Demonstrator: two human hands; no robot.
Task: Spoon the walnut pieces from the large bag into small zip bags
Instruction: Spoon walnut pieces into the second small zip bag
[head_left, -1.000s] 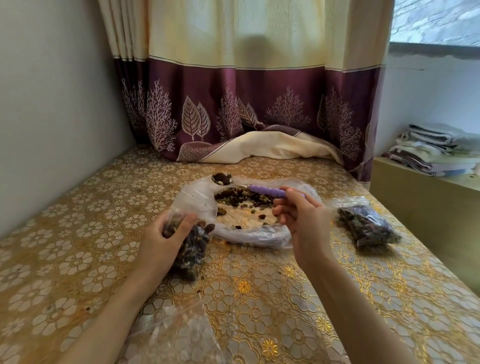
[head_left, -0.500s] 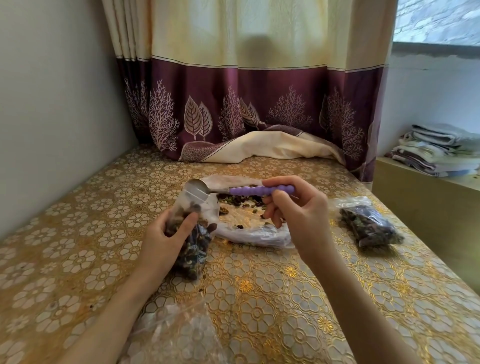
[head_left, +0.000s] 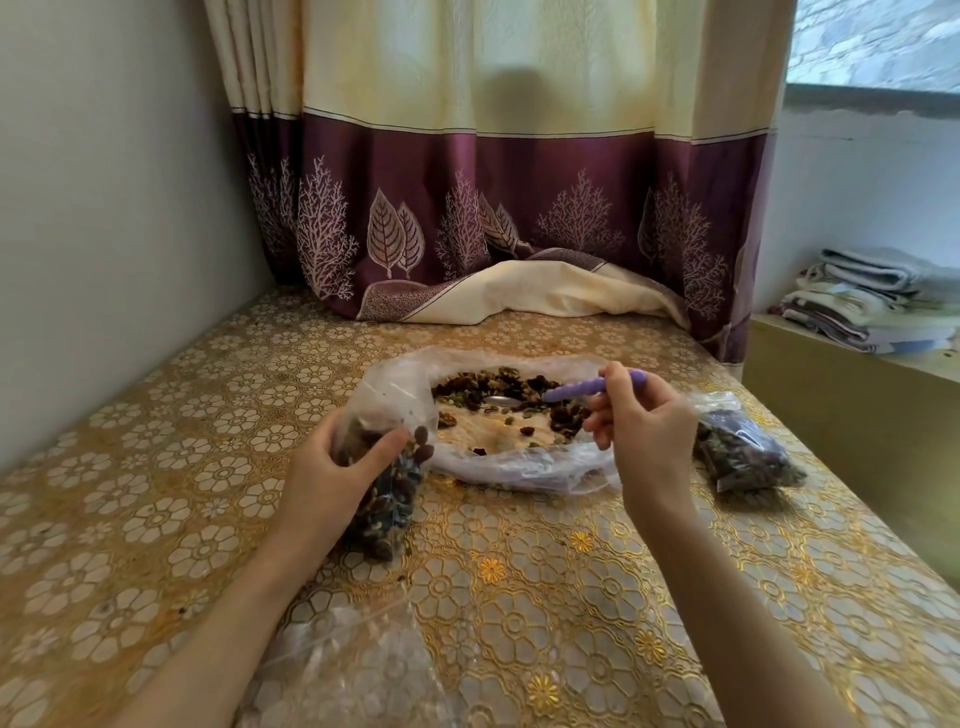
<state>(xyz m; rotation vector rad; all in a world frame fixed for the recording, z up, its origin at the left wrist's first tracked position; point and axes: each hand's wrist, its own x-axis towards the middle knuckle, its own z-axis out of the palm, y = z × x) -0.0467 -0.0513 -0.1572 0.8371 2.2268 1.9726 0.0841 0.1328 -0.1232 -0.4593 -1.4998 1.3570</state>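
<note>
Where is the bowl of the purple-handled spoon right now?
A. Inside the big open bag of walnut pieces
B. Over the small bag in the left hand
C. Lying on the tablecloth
A: the spoon, held by the right hand, reaches into the large bag among the walnut pieces.

Left hand (head_left: 332, 478): fingers and thumb curled round the upper part of a small zip bag (head_left: 387, 499), forearm reaching in from lower left. Right hand (head_left: 644, 431): raised to the right of that bag, fingertips pinching a purple spoon handle (head_left: 592, 387), remaining fingers loosely curled, forearm entering from lower right.
</note>
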